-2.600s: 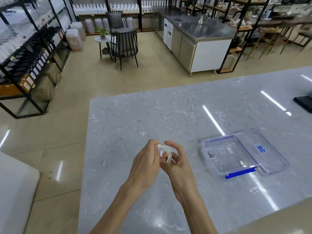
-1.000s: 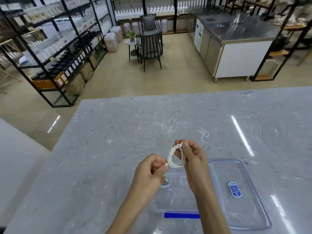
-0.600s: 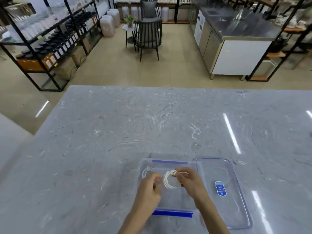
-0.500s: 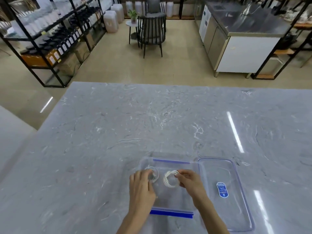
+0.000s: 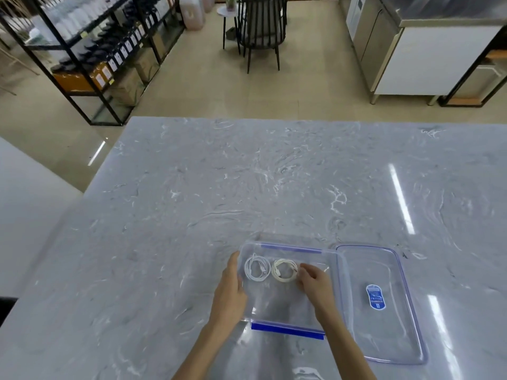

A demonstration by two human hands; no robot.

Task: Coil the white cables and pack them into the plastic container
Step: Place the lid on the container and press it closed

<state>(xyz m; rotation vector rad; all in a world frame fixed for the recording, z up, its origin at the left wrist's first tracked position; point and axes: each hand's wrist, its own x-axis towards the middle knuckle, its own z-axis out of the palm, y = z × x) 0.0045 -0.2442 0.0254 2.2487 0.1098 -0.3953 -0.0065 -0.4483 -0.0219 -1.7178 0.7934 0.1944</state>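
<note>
A clear plastic container (image 5: pixel 315 252) with blue clips sits on the grey marble table near me. Two coiled white cables lie side by side on its floor, one at the left (image 5: pixel 256 268) and one to its right (image 5: pixel 284 270). My left hand (image 5: pixel 230 293) rests against the container's left wall, outside it, fingers loosely curved. Inside the container hovers my right hand (image 5: pixel 315 282), its fingertips just right of the right coil, holding nothing that I can see.
The container's clear lid (image 5: pixel 381 303), with a blue label, lies flat right beside the container. The table's far edge (image 5: pixel 274 120) gives onto a tiled floor with a dark chair (image 5: pixel 260 31), black shelving (image 5: pixel 90 58) and a steel counter (image 5: pixel 425 50).
Both hands brought the coiled cable down into the container and laid it beside the first coil. My right hand let go of it; my left hand moved to the container's left wall.
</note>
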